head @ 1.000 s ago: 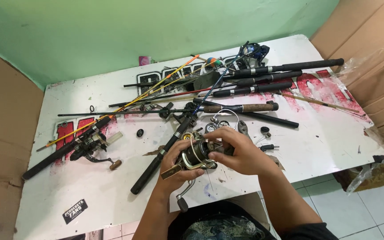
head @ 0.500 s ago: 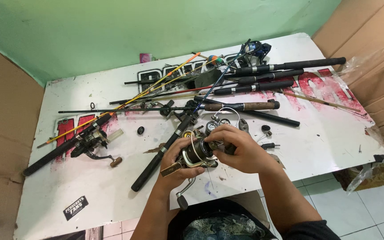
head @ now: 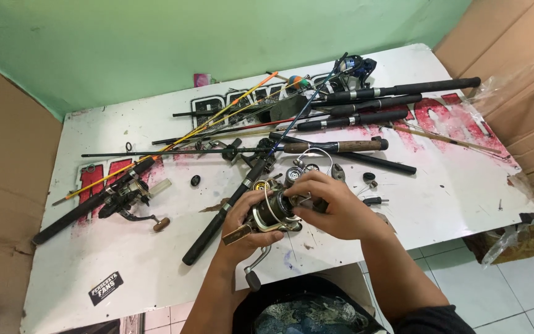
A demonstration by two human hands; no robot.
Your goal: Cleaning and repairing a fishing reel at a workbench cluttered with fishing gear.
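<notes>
While both hands meet above the near edge of the white painted tabletop (head: 403,204), the dark metal spinning reel with gold trim (head: 273,213) sits between them, off the surface. The left hand (head: 242,226) has its fingers (head: 250,204) clenched around the reel body from the left, the crank handle (head: 253,272) hanging below them. The right hand (head: 335,207) has its fingers (head: 304,185) grasping the spool end from the right. Just beyond the fingers lie small round reel parts (head: 295,175). Further beyond them spreads a heap of black-handled fishing rods (head: 366,105). Well left of the fingers rests a second black reel mounted on a rod (head: 122,198).
</notes>
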